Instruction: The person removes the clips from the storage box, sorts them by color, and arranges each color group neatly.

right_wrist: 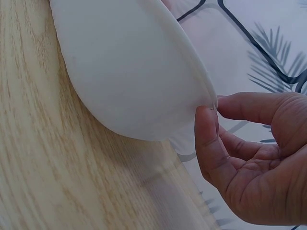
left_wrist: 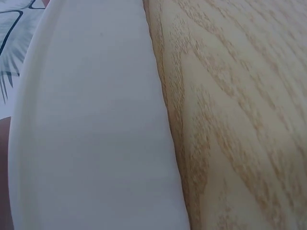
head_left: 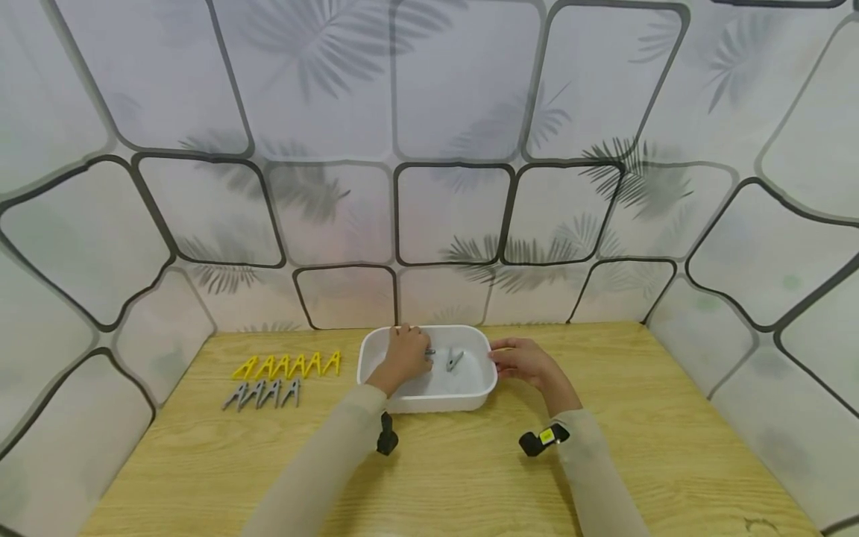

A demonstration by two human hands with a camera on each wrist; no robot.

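Note:
A white plastic basin [head_left: 439, 403] stands on the table near the back wall. My left hand [head_left: 406, 352] reaches over its left side, fingers curled down inside; a grey clothespin [head_left: 430, 351] shows at the fingertips, the rest of it hidden by the hand. Another grey clothespin [head_left: 455, 360] lies on the basin floor, right of that hand. At the right end, my right hand [right_wrist: 256, 153] pinches the basin's rim between thumb and fingers. The left wrist view is mostly filled by the basin's outer wall [left_wrist: 96, 115], with only a sliver of skin at the left edge.
On the left of the wooden table [head_left: 456, 477], yellow clothespins [head_left: 285, 365] stand in a row. In front of them is a row of grey clothespins [head_left: 262, 393]. A patterned curtain [head_left: 450, 216] closes off the back and both sides.

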